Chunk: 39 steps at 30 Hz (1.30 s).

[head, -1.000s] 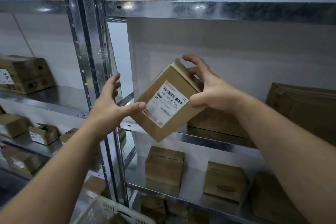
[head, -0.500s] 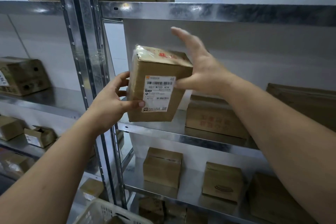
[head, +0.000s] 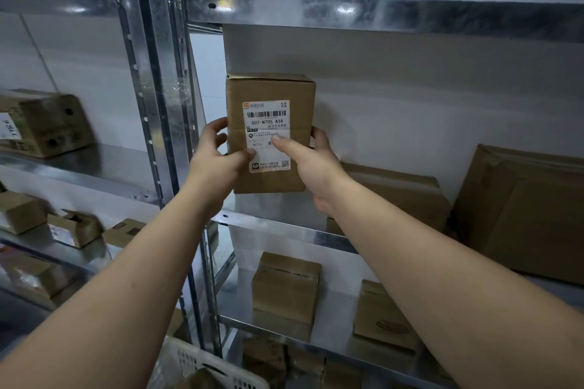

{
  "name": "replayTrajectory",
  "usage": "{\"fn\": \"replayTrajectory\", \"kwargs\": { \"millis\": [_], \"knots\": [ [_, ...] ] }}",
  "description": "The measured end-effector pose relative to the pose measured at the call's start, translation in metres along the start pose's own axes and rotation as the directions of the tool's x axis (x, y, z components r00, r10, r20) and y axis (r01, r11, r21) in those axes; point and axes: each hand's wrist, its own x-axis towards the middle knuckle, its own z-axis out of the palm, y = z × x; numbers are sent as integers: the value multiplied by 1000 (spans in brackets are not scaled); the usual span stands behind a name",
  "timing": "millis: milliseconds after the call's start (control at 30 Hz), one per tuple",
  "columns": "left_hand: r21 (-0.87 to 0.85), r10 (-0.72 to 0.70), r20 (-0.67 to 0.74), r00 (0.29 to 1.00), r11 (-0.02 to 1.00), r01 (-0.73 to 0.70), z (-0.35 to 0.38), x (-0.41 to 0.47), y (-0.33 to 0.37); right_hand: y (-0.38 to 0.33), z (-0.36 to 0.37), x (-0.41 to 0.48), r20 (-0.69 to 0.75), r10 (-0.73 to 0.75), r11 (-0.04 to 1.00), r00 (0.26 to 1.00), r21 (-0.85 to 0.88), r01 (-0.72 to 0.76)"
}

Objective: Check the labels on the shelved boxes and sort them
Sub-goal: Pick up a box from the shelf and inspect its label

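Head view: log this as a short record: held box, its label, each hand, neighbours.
Held box: cardboard box, upright, label facing camera
Label: white, barcode, reads 507-N705 A34
Left hand: grips box's left edge, thumb on front
Right hand: grips right edge, thumb on label
Contact with shelf: cannot tell
Neighbour: flat carton lying on same shelf, to the right
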Motion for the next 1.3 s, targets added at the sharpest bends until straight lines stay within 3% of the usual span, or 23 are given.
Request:
{"fn": "replayTrajectory", "kwargs": {
  "millis": [133, 300, 500, 1300],
  "knots": [
    [117, 2, -28, 1000, 993, 1, 7, 8, 3, 6, 9, 7, -1, 6, 1000, 1000, 10, -6],
    [29, -142, 9, 990, 990, 141, 13, 15, 7, 15, 12, 17, -11, 25, 1000, 1000, -4, -25],
    [-10, -205, 27, 978, 979, 205, 18, 25, -3, 30, 19, 30, -35, 48, 998, 998, -36, -50],
    [118, -215, 118, 969, 972, 202, 11, 47, -57, 77, 27, 47, -94, 114, 992, 989, -39, -118]
  ]
}}
